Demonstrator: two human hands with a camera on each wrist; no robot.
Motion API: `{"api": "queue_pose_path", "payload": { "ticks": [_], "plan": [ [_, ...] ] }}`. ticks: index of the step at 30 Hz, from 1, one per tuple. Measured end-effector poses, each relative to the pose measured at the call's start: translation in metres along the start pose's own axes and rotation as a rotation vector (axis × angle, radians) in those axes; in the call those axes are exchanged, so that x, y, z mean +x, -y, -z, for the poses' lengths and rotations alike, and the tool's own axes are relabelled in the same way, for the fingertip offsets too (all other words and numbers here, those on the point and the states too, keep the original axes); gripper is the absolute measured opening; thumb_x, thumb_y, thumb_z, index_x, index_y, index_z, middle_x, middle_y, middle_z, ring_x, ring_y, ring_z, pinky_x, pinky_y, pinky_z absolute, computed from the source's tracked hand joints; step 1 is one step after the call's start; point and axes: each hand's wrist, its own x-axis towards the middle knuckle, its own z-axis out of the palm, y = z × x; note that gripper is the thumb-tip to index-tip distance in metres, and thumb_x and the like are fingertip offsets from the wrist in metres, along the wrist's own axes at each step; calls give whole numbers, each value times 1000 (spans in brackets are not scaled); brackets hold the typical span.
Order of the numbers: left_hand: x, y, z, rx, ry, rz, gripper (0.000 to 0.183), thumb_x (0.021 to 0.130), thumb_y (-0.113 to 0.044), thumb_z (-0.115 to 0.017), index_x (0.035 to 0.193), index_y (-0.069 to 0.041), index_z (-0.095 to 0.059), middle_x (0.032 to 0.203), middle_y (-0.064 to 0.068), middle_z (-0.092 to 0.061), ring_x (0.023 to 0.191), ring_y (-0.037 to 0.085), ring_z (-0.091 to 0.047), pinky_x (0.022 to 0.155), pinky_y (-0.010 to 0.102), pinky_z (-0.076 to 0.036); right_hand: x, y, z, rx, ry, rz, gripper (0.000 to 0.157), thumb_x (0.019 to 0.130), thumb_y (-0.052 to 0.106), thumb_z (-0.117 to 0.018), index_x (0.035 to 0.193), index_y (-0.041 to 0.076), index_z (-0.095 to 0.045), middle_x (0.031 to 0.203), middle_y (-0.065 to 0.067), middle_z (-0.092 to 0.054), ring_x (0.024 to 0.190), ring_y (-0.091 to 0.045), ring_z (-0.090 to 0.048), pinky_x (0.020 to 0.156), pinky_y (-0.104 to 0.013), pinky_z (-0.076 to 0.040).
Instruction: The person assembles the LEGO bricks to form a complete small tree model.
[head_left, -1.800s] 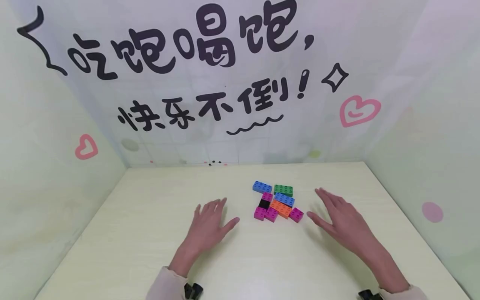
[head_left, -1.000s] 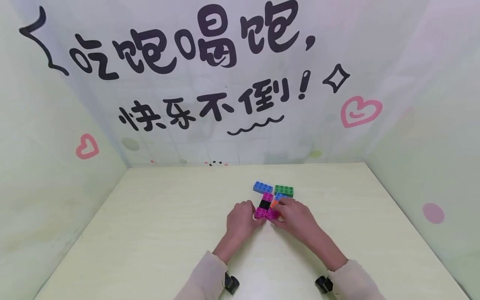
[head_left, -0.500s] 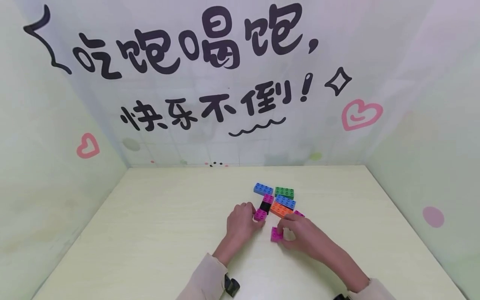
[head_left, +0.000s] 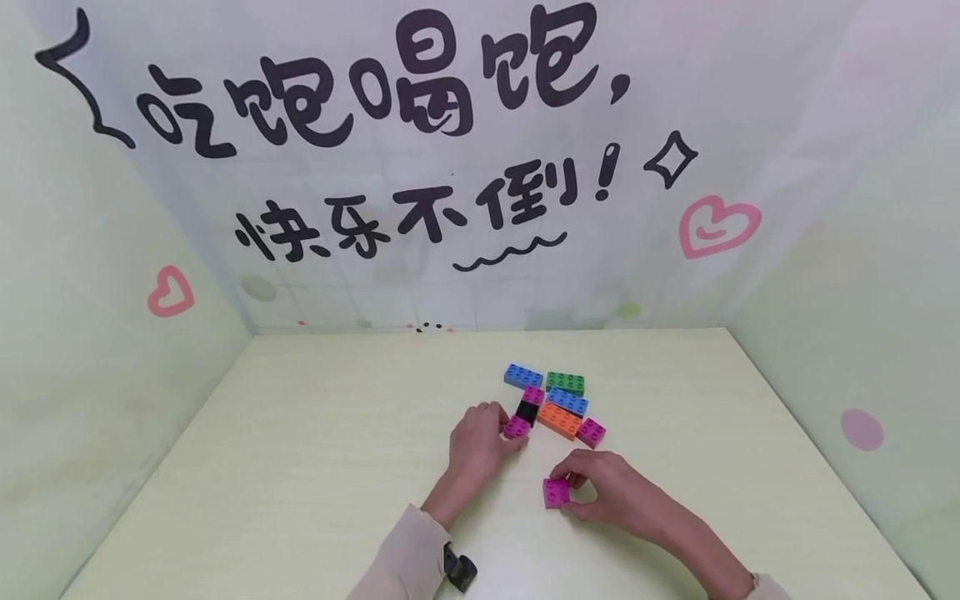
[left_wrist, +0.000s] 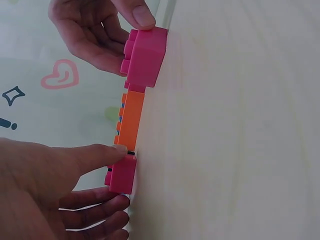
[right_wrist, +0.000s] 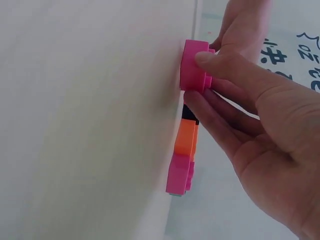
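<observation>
The right hand (head_left: 618, 493) pinches a four-stud magenta brick (head_left: 553, 493), thumb against fingers, nearer than the orange brick (head_left: 559, 421); ahead-left, the left hand (head_left: 478, 439) seemingly pinches a second magenta brick (head_left: 516, 427).

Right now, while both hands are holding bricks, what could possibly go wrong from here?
The right hand pinches a four-stud pink brick by its sides, so it might twist or slip.

The left hand holds another pink brick beside the black piece; pulling could drag that piece along.

The orange brick and third pink brick lie close together, so a bump might scatter them.
</observation>
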Motion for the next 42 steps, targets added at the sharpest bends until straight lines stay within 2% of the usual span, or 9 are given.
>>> {"api": "queue_pose_path", "payload": {
  "ticks": [4, 8, 13, 16, 20, 22, 25, 33, 42],
  "plan": [
    [0, 2, 0, -13, 1, 5, 33, 77, -33, -85, 89, -9, -66, 73, -4, -51, 70, 14, -47, 58, 26, -42, 0, -1, -2, 11, -8, 9, 30, 80, 12, -82, 107, 11, -71, 98, 10, -68, 84, -4, -63, 77, -26, -54],
    [-1, 3, 2, -15, -3, 0, 31, 78, -33, -84, 90, -8, -68, 74, -4, -53, 69, 13, -47, 58, 26, -42, -1, -2, -1, 24, -14, -28, 35, 79, 16, -83, 110, 9, -70, 100, 8, -68, 85, -6, -63, 77, -26, -54],
    [-7, 3, 10, -65, -1, -77, 30, 80, -31, -83, 97, -11, -70, 82, -4, -59, 71, 11, -50, 59, 23, -43, -2, -5, 4, 3, -26, -84, 38, 76, 24, -86, 109, 13, -71, 97, 9, -67, 83, -8, -60, 74, -26, -54],
    [-12, 1, 19, -117, 99, -203, 32, 79, -29, -84, 104, -14, -70, 88, -6, -62, 77, 10, -55, 62, 21, -46, -2, -8, 7, 4, -15, -84, 32, 77, 26, -85, 105, 16, -72, 94, 13, -67, 82, -8, -60, 74, -26, -53],
    [-19, -4, 32, -168, 325, -356, 32, 79, -25, -84, 106, -17, -69, 92, -12, -63, 85, 9, -58, 69, 19, -48, -3, -11, 8, 27, -4, -73, 28, 79, 26, -84, 102, 18, -73, 91, 15, -66, 82, -8, -60, 74, -27, -53],
    [-22, -7, 34, -174, 406, -397, 31, 79, -24, -84, 105, -18, -69, 91, -15, -63, 86, 8, -58, 71, 19, -48, -3, -12, 7, 33, -3, -70, 27, 79, 26, -84, 102, 18, -73, 90, 14, -67, 81, -9, -60, 74, -27, -53],
    [-24, -11, 34, -138, 462, -438, 31, 79, -25, -84, 106, -19, -70, 90, -18, -61, 86, 5, -57, 74, 17, -47, -3, -12, 7, 34, -5, -70, 26, 79, 26, -84, 101, 19, -72, 90, 13, -67, 81, -9, -60, 74, -28, -53],
    [-27, -14, 27, -81, 458, -475, 33, 78, -31, -84, 105, -18, -71, 89, -19, -61, 84, 3, -57, 74, 16, -46, -3, -13, 6, 18, -15, -65, 28, 78, 27, -85, 101, 18, -73, 89, 17, -66, 81, -7, -61, 74, -27, -54],
    [-26, -16, 21, -109, 443, -481, 30, 80, -31, -83, 104, -19, -70, 88, -17, -61, 82, 2, -55, 73, 16, -46, -3, -14, 5, -5, -28, -46, 28, 77, 26, -85, 100, 17, -73, 88, 17, -66, 79, -6, -61, 73, -27, -53]
  ]
}}
